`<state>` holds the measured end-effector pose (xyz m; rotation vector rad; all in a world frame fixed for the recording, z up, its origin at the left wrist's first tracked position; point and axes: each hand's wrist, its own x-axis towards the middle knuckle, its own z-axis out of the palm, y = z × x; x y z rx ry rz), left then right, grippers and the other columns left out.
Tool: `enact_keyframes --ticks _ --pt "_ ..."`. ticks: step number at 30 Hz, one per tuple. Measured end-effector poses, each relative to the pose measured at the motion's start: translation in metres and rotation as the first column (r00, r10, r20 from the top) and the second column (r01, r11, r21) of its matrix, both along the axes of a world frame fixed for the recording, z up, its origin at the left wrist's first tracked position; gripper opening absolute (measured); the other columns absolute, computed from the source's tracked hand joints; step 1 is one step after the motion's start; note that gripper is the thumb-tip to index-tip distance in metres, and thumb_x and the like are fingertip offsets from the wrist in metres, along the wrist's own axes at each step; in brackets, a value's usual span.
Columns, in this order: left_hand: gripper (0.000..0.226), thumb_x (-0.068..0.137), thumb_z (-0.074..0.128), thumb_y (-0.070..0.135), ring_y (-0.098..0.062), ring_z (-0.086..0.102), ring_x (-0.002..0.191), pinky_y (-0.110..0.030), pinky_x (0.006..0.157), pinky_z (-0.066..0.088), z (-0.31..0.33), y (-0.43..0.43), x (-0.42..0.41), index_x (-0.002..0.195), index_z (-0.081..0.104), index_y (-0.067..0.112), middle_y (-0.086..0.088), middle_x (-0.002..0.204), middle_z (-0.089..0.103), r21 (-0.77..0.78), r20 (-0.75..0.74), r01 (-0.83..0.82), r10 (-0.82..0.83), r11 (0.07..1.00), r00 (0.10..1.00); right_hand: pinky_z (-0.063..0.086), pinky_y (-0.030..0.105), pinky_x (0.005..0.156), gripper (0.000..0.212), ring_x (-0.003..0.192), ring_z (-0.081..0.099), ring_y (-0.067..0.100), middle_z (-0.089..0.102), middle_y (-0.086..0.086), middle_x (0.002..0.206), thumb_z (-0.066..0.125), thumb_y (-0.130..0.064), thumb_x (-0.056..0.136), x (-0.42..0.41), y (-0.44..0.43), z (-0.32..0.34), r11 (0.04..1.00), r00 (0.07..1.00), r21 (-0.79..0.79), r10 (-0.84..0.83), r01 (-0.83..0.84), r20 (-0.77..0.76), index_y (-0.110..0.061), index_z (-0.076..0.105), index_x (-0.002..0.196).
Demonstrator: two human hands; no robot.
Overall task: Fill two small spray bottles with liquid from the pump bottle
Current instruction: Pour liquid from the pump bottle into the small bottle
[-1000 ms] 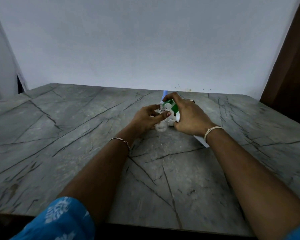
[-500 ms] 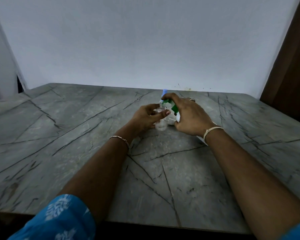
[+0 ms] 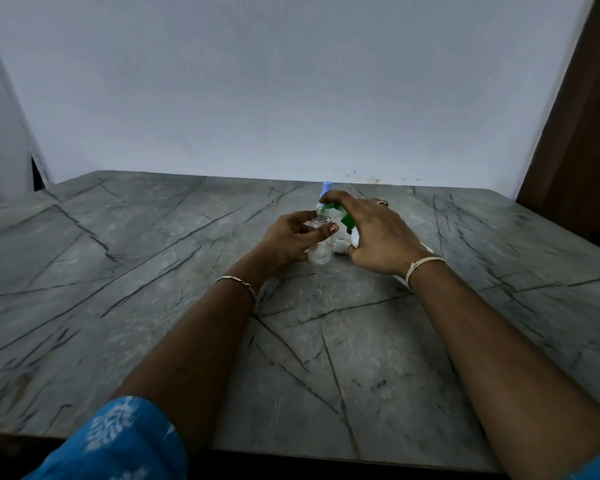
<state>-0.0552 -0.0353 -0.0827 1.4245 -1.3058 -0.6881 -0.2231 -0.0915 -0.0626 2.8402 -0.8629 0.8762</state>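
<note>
My left hand (image 3: 291,237) grips a small clear spray bottle (image 3: 319,251) that stands upright on the table, its neck open at the top. My right hand (image 3: 378,237) lies over the white pump bottle (image 3: 355,237) and holds its green pump head (image 3: 343,216), with fingers on top and the nozzle over the small bottle's mouth. Most of the pump bottle is hidden under this hand. Behind the hands a second small bottle shows only its light blue cap (image 3: 326,188).
The grey marble table (image 3: 153,306) with dark veins spreads wide on all sides. A small white piece (image 3: 340,245) lies between the two bottles. A white wall stands behind the table and a brown wooden panel (image 3: 575,133) at the right.
Hardly anything has moved. Both hands keep their hold, and my right hand's fingers stay on the green pump head over the small bottle.
</note>
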Motion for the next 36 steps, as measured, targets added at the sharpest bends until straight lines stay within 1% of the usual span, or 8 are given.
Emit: enact_keyframes --ticks 3,8,11,15,20,23,32,36 --pt "0.038 0.081 0.071 0.036 -0.014 0.063 0.081 -0.032 0.070 0.055 -0.0013 -0.0017 0.0005 0.115 0.060 0.024 -0.007 0.094 0.070 -0.009 -0.012 0.011 -0.011 1.000 1.000 0.043 0.034 0.075 0.077 0.090 0.051 0.023 0.060 0.003 0.102 0.071 -0.012 0.071 0.0018 0.0014 0.0011 1.000 1.000 0.019 0.007 -0.007 0.029 -0.036 0.032 0.133" --pt "0.045 0.080 0.072 0.039 -0.010 0.064 0.075 -0.025 0.063 0.053 -0.0014 -0.0032 0.0026 0.120 0.059 0.022 0.002 0.086 0.069 -0.006 0.005 0.002 -0.002 1.000 1.000 0.047 0.039 0.080 0.071 0.094 0.052 0.024 0.061 0.003 0.111 0.067 -0.008 0.069 0.0062 0.0026 0.0030 0.999 0.997 0.039 0.011 -0.014 0.070 -0.030 0.036 0.129" --pt "0.043 0.080 0.071 0.040 -0.014 0.065 0.080 -0.029 0.066 0.055 -0.0034 -0.0037 0.0034 0.118 0.061 0.022 0.000 0.088 0.070 -0.026 0.009 0.004 -0.004 1.000 1.000 0.042 0.033 0.075 0.076 0.091 0.050 0.022 0.061 0.003 0.103 0.070 -0.011 0.069 0.0050 0.0020 -0.0003 1.000 0.998 0.004 0.004 -0.004 0.059 -0.034 0.033 0.131" --pt "0.050 0.078 0.071 0.044 -0.020 0.067 0.091 -0.038 0.077 0.057 -0.0036 -0.0043 0.0035 0.121 0.059 0.023 -0.005 0.099 0.069 -0.011 0.011 0.006 -0.006 1.000 1.000 0.042 0.033 0.074 0.082 0.091 0.050 0.022 0.059 0.002 0.097 0.070 -0.013 0.071 0.0013 0.0014 -0.0005 1.000 1.000 0.001 -0.012 0.012 0.027 -0.040 0.028 0.136" --pt "0.042 0.079 0.072 0.043 -0.019 0.066 0.088 -0.037 0.075 0.057 -0.0035 -0.0048 0.0034 0.116 0.060 0.028 -0.003 0.095 0.070 -0.017 0.014 -0.001 0.001 1.000 1.000 0.046 0.037 0.078 0.077 0.092 0.051 0.023 0.061 0.003 0.103 0.070 -0.011 0.070 0.0029 0.0038 0.0015 1.000 0.999 0.025 -0.008 0.007 0.041 -0.036 0.032 0.131" --pt "0.025 0.080 0.071 0.041 -0.018 0.066 0.086 -0.036 0.073 0.056 -0.0034 -0.0041 0.0039 0.101 0.059 0.038 -0.003 0.093 0.069 -0.025 0.021 0.007 -0.007 1.000 1.000 0.047 0.040 0.082 0.072 0.095 0.050 0.023 0.061 0.003 0.109 0.068 -0.009 0.069 0.0047 0.0051 0.0030 0.999 0.998 0.035 -0.002 0.000 0.061 -0.032 0.035 0.129" --pt "0.033 0.082 0.066 0.046 -0.016 0.066 0.087 -0.028 0.067 0.056 -0.0039 -0.0031 0.0036 0.112 0.057 0.035 0.002 0.095 0.069 -0.042 0.044 0.005 -0.003 0.999 0.999 0.045 0.037 0.080 0.079 0.096 0.052 0.024 0.061 0.003 0.104 0.071 -0.014 0.071 0.0030 0.0050 -0.0002 0.999 0.999 -0.022 -0.025 0.026 0.039 -0.038 0.030 0.134" --pt "0.028 0.083 0.066 0.046 -0.018 0.067 0.087 -0.027 0.066 0.056 -0.0054 -0.0032 0.0050 0.107 0.059 0.035 0.002 0.093 0.069 -0.060 0.051 -0.002 0.005 0.998 0.999 0.048 0.040 0.082 0.080 0.097 0.052 0.025 0.061 0.003 0.103 0.072 -0.014 0.071 0.0025 0.0052 0.0001 1.000 0.999 -0.016 -0.021 0.022 0.035 -0.039 0.029 0.134"
